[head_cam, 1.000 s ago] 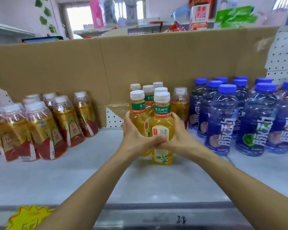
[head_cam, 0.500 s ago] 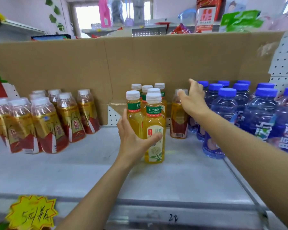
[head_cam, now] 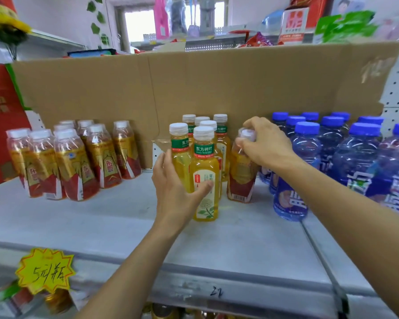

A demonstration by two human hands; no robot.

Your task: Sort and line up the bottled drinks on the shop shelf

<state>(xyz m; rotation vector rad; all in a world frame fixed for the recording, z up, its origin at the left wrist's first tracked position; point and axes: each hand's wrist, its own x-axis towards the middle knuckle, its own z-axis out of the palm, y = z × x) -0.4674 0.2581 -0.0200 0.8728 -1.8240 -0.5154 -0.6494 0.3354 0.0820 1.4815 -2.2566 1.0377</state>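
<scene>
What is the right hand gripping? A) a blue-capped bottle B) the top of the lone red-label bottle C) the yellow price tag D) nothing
B: the right hand curls round the cap end of the red-label bottle standing between the green-tea bottles and the blue-capped bottles.

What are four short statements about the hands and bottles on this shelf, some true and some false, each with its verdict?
1. The right hand grips the top of a red-and-gold bottle. True.
2. This bottle lies on its side. False: it stands on its base, between the yellow tea bottles and the blue-capped bottles.
3. The left hand rests against the yellow tea bottles, its thumb on the front one. True.
4. The blue-capped bottles stand to the left of the yellow tea bottles. False: they stand to the right of them.
</scene>
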